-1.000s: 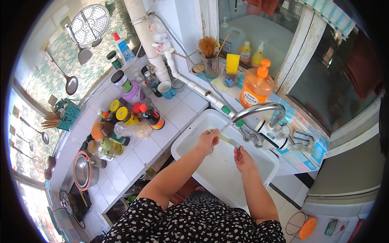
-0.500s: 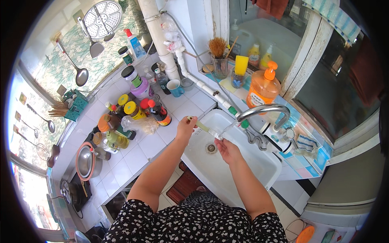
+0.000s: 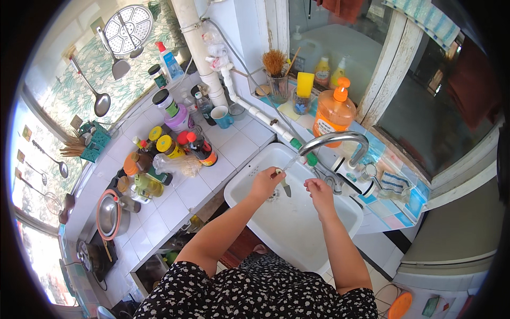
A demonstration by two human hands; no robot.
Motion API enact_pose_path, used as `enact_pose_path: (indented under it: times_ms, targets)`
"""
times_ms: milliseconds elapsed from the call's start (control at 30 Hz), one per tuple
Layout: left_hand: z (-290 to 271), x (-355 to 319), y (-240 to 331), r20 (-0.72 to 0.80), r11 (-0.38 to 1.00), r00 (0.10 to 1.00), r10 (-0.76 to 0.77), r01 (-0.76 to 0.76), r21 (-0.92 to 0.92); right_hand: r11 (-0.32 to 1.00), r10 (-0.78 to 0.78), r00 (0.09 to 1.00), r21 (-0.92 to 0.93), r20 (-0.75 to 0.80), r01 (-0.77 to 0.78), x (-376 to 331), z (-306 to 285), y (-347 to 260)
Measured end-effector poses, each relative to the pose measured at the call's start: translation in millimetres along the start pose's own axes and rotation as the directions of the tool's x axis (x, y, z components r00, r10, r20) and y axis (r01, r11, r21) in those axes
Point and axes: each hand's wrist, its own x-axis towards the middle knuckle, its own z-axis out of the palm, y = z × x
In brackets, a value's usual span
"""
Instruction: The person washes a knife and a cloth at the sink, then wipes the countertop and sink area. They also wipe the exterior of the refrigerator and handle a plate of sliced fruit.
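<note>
A small knife with a pale green handle is in my left hand [image 3: 267,183], closed around the handle over the white sink [image 3: 311,242]. Its short blade [image 3: 287,190] points down toward the basin, near the drain. Water runs from the curved chrome faucet [image 3: 340,136] close to my left fingers. My right hand [image 3: 319,192] hovers to the right of the knife, apart from it, with the fingers curled together. Whether anything small sits inside those fingers is hidden.
Bottles and jars, among them a dark sauce bottle [image 3: 202,150], crowd the tiled counter [image 3: 226,171] at left. A blue mug [image 3: 222,117] stands near the white pipe. Behind the faucet are an orange pump bottle [image 3: 334,112] and a yellow sponge [image 3: 304,85].
My right hand has let go of the knife's blade end and moved right. My left hand has shifted right and down, turning the blade downward. The view has moved slightly.
</note>
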Motion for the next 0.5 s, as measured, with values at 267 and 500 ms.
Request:
enact_pose_path:
  times_ms: [267,500]
  targets:
    - [30.6,-1.2,0.0,-0.085,0.986,0.984,0.155,-0.149,0.069,0.606,-0.596,0.776,-0.748,-0.205,0.268,-12.9,-81.5,-44.4]
    - [44.8,-49.5,45.9,0.036,0.955,0.972,0.234,-0.236,0.182,0.326,-0.483,0.829,-0.937,-0.281,-0.128,-5.0,-146.2,-34.1]
